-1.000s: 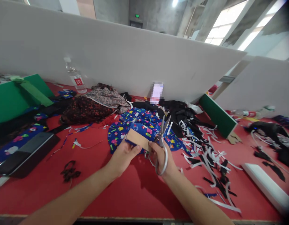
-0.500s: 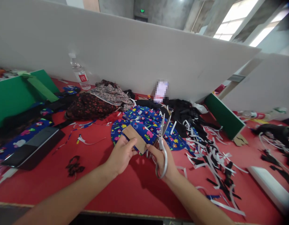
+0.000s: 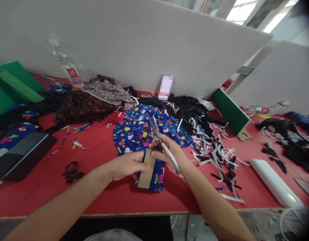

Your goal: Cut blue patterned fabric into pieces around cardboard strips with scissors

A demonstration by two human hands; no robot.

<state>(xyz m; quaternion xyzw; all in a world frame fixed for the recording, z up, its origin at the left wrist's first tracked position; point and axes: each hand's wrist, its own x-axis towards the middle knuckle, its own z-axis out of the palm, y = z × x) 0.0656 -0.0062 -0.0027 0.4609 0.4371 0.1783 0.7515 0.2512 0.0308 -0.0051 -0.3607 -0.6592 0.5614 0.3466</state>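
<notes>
My left hand is closed on the left edge of a tan cardboard strip, its thumb lying on the front. Blue printed fabric lies against the strip and shows along its right side. Scissors sit in my right hand, their blades pointing up and away and slightly apart. The fingers of that hand also touch the top end of the strip and fabric. Just beyond both hands, a larger blue printed cloth is spread on the red table.
White and black strip scraps litter the right side. A white box-like object lies further right. At the back are a water bottle, a dark floral cloth and a blurred-out screen. A dark device lies at left.
The cardboard strip and fabric have turned from a slant to nearly upright, closer to the table's front edge. The scissors now tip leftward. My view has dropped lower.
</notes>
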